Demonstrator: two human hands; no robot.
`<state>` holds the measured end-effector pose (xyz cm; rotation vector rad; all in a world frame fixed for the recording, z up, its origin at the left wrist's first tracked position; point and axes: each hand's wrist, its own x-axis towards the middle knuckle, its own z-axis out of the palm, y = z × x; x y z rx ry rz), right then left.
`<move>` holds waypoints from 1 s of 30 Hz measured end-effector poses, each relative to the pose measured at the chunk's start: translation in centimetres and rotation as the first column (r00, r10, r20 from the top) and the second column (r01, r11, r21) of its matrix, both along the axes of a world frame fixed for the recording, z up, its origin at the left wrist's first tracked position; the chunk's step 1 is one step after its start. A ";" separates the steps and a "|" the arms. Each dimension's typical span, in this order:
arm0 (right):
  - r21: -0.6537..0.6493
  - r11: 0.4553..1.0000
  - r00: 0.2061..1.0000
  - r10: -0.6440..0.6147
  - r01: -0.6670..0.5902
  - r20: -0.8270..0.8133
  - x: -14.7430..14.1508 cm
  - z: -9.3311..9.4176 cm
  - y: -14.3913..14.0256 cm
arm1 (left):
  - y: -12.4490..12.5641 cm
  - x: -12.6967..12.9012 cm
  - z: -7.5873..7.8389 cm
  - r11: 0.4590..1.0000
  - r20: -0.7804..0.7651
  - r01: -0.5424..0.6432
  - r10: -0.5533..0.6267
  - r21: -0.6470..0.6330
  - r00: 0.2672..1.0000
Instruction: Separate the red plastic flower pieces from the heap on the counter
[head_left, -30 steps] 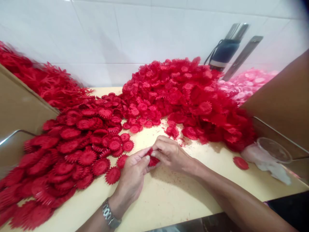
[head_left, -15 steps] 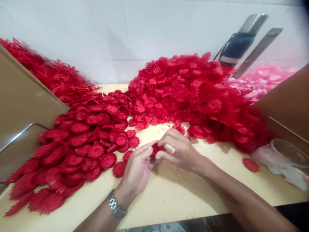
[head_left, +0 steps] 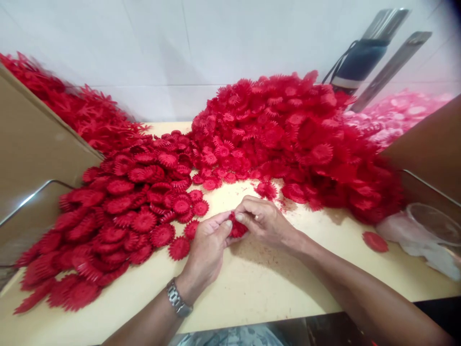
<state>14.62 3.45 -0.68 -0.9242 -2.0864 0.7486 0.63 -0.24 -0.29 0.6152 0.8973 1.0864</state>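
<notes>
A small red fringed flower piece [head_left: 237, 228] is held between my two hands above the pale tabletop [head_left: 252, 278]. My left hand [head_left: 212, 240], with a metal watch [head_left: 177, 299] on its wrist, grips the piece from the left, thumb on top. From the right, my right hand [head_left: 262, 218] pinches its upper edge between thumb and fingers. Left of my hands spreads a heap of similar red fringed discs [head_left: 118, 211], and two loose discs lie close to my left hand. Behind rises a taller heap of red fringed pieces [head_left: 273, 129].
Cardboard panels stand at left [head_left: 32, 129] and right [head_left: 428, 139]. Spiky red pieces [head_left: 90, 115] and pink pieces [head_left: 403, 115] lie farther back. A dark blue bottle [head_left: 360, 65] and a metal bar [head_left: 392, 72] lean at the wall. At right lie a red disc [head_left: 375, 241] and a clear plastic container [head_left: 434, 223].
My right hand has shifted its fingers and now pinches the upper edge of the piece. More of the red piece shows between my hands. The camera view has moved slightly.
</notes>
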 end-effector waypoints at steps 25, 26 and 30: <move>0.381 0.924 0.986 -0.087 0.025 0.145 1.6 0.6 0.6 | 0.1 -0.1 0.2 0.995 -0.104 -0.069 0.076 0.070 0.992; 0.343 0.938 0.985 -0.009 -0.052 0.174 1.1 0.5 0.3 | 0.1 0.0 0.2 0.996 -0.112 -0.056 0.064 0.072 0.992; 0.136 0.989 0.993 0.052 -0.066 0.104 0.6 0.5 0.0 | 0.1 0.1 0.2 0.999 -0.135 -0.014 0.020 0.050 0.991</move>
